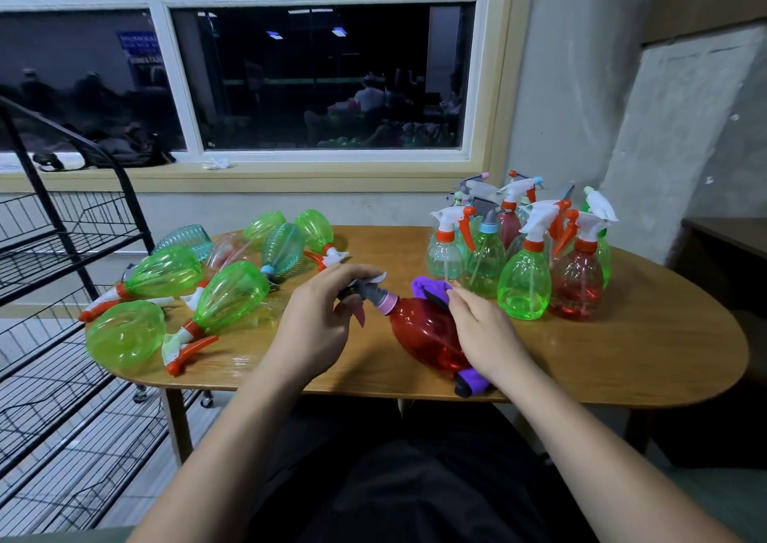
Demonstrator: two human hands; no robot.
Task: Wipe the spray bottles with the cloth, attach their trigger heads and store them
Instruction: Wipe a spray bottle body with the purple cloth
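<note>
One red bottle [427, 335]: left fingers [352, 271] grip its trigger head [370, 292], right fingers [465, 298] hold purple cloth [422, 285] against it.

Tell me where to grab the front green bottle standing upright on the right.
Take the green bottle by its narrow neck at the orange collar, coming from the near side. It stands upright at the front of the cluster, with an upright red bottle close beside it and others behind, so its wide body is probably crowded.
</note>
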